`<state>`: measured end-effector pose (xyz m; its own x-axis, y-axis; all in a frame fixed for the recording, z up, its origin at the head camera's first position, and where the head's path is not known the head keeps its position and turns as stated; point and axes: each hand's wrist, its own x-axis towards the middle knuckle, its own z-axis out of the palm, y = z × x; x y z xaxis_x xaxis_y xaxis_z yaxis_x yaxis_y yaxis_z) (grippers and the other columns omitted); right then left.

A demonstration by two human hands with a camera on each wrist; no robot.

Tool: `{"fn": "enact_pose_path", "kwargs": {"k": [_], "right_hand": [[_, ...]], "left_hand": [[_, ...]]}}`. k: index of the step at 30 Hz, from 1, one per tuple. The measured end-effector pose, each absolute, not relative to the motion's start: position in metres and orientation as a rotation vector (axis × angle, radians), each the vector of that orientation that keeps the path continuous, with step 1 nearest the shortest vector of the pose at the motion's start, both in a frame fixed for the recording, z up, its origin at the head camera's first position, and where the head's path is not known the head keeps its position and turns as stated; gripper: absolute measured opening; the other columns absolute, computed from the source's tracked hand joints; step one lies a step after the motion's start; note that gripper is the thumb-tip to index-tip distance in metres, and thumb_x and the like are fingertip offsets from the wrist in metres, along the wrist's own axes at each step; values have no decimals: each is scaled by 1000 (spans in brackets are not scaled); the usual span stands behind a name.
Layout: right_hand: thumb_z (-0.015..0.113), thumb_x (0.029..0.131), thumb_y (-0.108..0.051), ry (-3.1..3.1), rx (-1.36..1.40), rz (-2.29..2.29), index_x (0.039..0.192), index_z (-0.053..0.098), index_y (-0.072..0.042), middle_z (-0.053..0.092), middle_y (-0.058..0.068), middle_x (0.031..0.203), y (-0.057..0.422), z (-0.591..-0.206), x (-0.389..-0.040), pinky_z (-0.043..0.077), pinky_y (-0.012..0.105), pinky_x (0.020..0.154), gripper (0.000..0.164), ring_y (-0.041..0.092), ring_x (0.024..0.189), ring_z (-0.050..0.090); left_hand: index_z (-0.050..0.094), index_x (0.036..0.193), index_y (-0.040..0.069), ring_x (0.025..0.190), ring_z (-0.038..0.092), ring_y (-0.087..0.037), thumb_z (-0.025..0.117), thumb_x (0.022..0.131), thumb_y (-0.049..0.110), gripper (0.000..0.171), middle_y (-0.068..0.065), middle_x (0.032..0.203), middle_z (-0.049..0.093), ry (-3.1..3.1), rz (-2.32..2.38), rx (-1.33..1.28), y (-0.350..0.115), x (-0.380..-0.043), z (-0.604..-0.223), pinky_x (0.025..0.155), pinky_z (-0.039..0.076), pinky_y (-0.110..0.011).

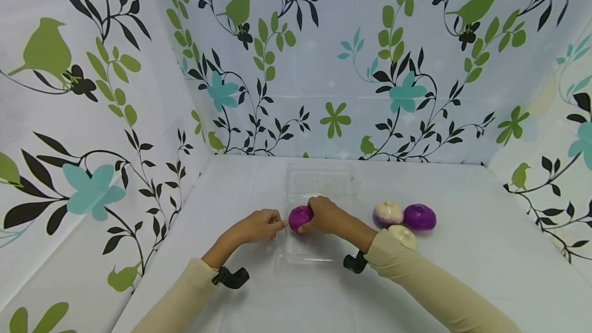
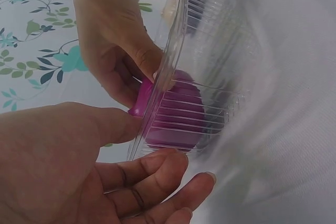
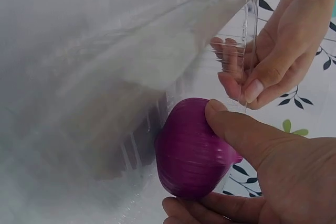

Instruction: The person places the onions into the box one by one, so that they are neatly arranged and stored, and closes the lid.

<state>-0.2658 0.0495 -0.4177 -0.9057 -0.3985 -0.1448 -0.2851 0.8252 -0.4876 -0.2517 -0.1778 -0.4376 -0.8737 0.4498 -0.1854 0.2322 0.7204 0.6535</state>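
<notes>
A purple onion (image 1: 300, 218) with a glossy skin is in my right hand (image 1: 326, 215), thumb on one side and fingers on the other. It sits inside the clear plastic container (image 1: 310, 250), at the left wall; the right wrist view shows the onion (image 3: 191, 148) close against the ribbed side. My left hand (image 1: 259, 226) pinches the container's left rim. In the left wrist view its thumb is at the rim and its fingers lie outside the wall, with the onion (image 2: 178, 111) seen through the ribbed plastic.
Right of the container, a white-and-purple onion (image 1: 387, 213), a purple onion (image 1: 420, 217) and a whitish onion (image 1: 403, 237) lie close together, near my right forearm. A white cloth (image 1: 259, 292) covers the table. Patterned curtains (image 1: 305, 66) stand behind and at both sides.
</notes>
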Motion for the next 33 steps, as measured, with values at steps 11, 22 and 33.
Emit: {"fn": "enact_pose_path", "kwargs": {"k": [11, 22, 33], "right_hand": [[94, 80, -36, 2805, -494, -663, 118, 66, 1, 69, 10, 105, 48, -416, -264, 59, 41, 94, 60, 22, 99, 65], [95, 78, -40, 2811, -458, -687, 124, 66, 1, 71, 13, 112, 50, -418, -264, 60, 42, 94, 68, 24, 105, 65], [93, 79, -44, 2775, -391, -695, 136, 63, 0, 69, 14, 125, 57, -414, -268, 59, 45, 95, 78, 27, 115, 64]], "left_hand": [[65, 97, 4, 72, 62, -17, 59, 108, 33, 32, -4, 76, 68, 2592, 924, 550, -175, -251, -436, 67, 47, -31], [66, 98, 3, 74, 64, -19, 59, 108, 31, 30, -4, 78, 68, 2592, 919, 543, -175, -252, -434, 68, 49, -32], [67, 101, 3, 76, 64, -20, 60, 108, 33, 31, -3, 78, 67, 2584, 931, 520, -177, -253, -434, 69, 49, -32]]}}
